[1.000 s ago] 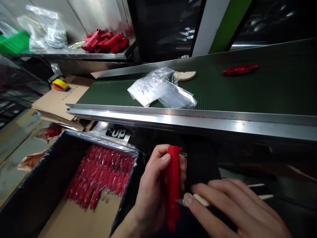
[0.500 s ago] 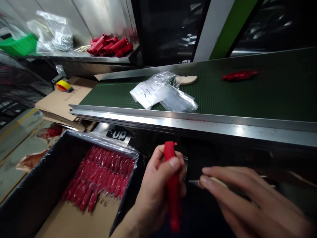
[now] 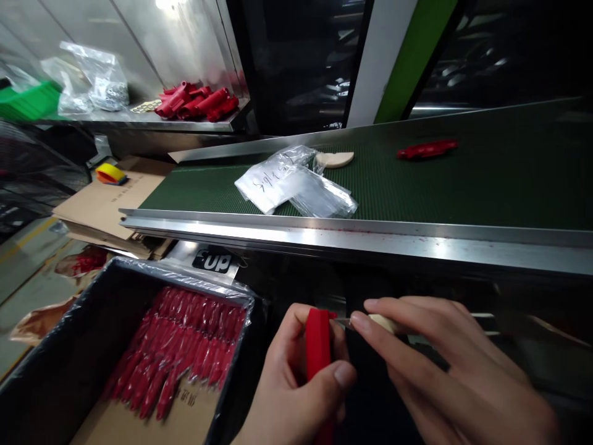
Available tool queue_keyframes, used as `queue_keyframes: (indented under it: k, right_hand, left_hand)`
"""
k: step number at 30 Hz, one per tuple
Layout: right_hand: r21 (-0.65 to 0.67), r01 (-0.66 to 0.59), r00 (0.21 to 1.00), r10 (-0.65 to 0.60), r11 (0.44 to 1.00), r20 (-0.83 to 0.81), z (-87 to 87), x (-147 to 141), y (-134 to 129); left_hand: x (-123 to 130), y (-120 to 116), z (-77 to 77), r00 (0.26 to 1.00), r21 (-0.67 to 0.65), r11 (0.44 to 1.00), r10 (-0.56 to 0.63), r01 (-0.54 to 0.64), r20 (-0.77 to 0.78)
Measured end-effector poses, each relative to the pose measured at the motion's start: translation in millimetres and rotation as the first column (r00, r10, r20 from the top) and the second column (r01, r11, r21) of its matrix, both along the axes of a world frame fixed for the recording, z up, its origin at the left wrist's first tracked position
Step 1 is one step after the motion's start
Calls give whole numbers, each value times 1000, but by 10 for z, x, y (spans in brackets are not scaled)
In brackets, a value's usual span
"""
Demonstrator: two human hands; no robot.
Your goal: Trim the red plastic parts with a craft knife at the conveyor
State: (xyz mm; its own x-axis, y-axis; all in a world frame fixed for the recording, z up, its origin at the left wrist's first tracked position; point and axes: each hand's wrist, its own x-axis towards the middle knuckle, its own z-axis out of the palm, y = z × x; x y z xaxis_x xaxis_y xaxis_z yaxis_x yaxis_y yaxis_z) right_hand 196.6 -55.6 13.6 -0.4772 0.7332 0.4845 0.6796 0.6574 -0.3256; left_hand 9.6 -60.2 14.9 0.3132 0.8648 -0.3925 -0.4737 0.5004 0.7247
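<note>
Standing near upright, red part (image 3: 319,346) lengthwise in left hand (image 3: 301,383), blade (image 3: 343,322) crosswise

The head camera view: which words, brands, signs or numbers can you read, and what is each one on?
"up", on the black label below the belt's near edge; a character before it is incomplete.
Handwriting on the white packet: too unclear to quote.
Print on the cardboard sheet in the crate: too blurred.
Print on the cardboard stack: too small.

1 head-worn view, looking forward and down over hands (image 3: 375,364).
</note>
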Motion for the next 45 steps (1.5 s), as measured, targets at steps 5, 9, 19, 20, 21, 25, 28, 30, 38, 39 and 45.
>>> queue_keyframes:
  k: [5,9,19,20,21,25,28,30,38,39,45]
  right_hand:
    - [4,15,1000,-15,1000,-3,-26,6,12]
    - [30,16,998,-17,999,59,-70,24,27]
    - [-30,29,998,-30,999,-51,-116,13,-12]
    - [-36,31,998,-33,999,-59,-118,6,-17]
    - [-40,29,997,-31,999,-63,-122,-2,-19]
    - [-27,-30,998,28,999,-64,-142,-34,-13]
    - [-30,-28,995,26,999,-93,-141,-52,-3]
    - [-28,-28,995,25,999,-96,-138,-58,-3]
    - [-6,-8,994,7,1000,-107,-164,-65,-39]
    - [-4,-5,996,4,1000,-90,-167,-64,-43]
    - [-4,37,996,-37,999,-79,-201,-50,-1]
  left_hand:
    - [6,-2,-17,999,17,1000,-14,14,-43]
    - [0,-14,-28,997,41,998,-39,42,-66]
    - [-73,-20,-114,975,-13,990,-135,139,174]
    - [-77,-13,-115,964,-6,986,-159,164,213]
    - [-78,-7,-113,953,-6,984,-171,178,251]
    - [-67,-5,-95,930,-25,992,-109,125,352]
    - [-62,-23,-97,919,-30,991,-112,133,379]
    - [-65,-32,-105,912,-42,987,-127,156,389]
    - [-57,-40,-128,891,-65,981,-135,180,435]
    - [-55,-45,-127,891,-62,983,-131,175,435]
    - [-54,-78,-96,894,-66,977,-159,204,419]
